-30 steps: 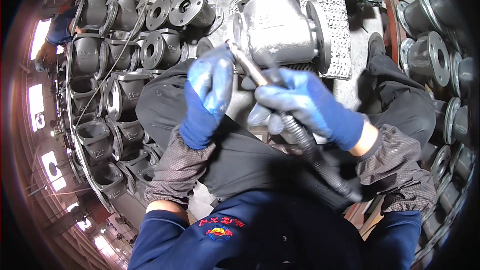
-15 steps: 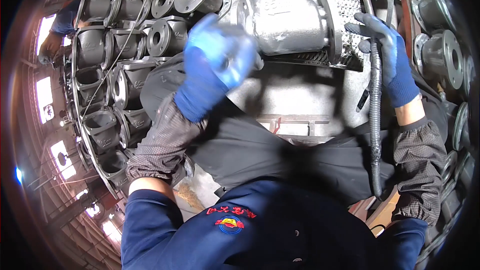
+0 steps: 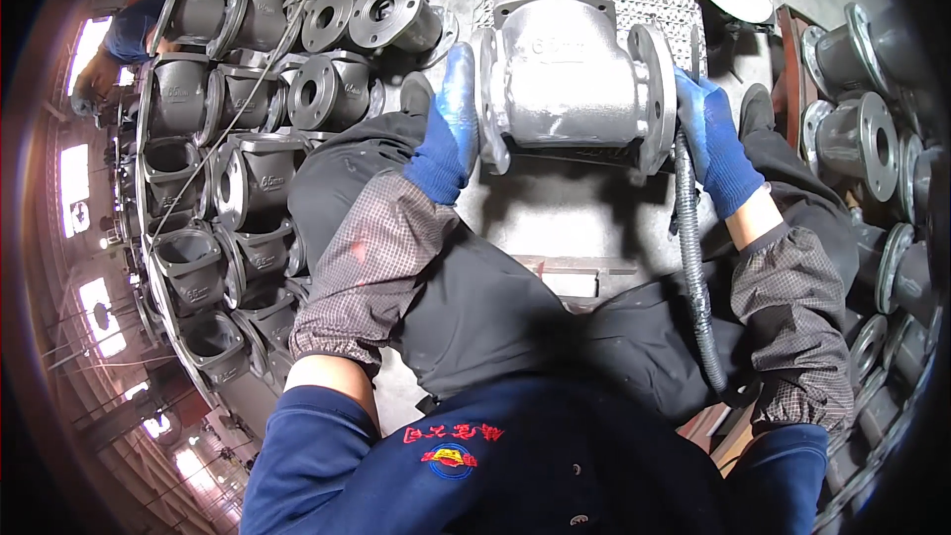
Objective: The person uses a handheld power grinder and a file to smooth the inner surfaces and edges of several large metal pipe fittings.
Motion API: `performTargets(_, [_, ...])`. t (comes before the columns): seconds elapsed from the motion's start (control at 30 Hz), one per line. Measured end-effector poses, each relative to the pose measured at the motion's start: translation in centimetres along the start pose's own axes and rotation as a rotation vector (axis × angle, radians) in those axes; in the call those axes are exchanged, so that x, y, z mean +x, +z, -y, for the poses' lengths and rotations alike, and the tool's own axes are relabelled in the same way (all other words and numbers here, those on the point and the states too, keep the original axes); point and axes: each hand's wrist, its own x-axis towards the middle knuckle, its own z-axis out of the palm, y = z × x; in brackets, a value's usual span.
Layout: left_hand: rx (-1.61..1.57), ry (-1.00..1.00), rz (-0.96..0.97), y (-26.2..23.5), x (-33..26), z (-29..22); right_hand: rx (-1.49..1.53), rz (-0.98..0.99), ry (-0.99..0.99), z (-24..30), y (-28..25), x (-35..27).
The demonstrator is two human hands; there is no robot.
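Left hand [image 3: 454, 124] and right hand [image 3: 711, 129] are bracketing the grey casting [image 3: 560, 69], upper centre; whether their fingers are clamping, I cannot tell. Uneven pressure would be risking a tilt.

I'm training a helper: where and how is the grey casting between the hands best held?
Probably by its two end flanges, from left and right at once: they stand out beyond the casting's rounded body and face opposite sides.
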Motion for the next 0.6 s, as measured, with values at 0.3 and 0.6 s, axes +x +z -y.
performTargets(0.3, [-0.076, -0.022, 0.048, -1.7, 0.4, -1.8, -0.937, 0.192, -0.602, 1.8, -1.1, -0.8])
performTargets(0.6, [-0.1, -0.081, 0.069, -4.1, 0.6, -1.5, -0.09, 0.076, 0.15, 5.0, 3.1, -2.2])
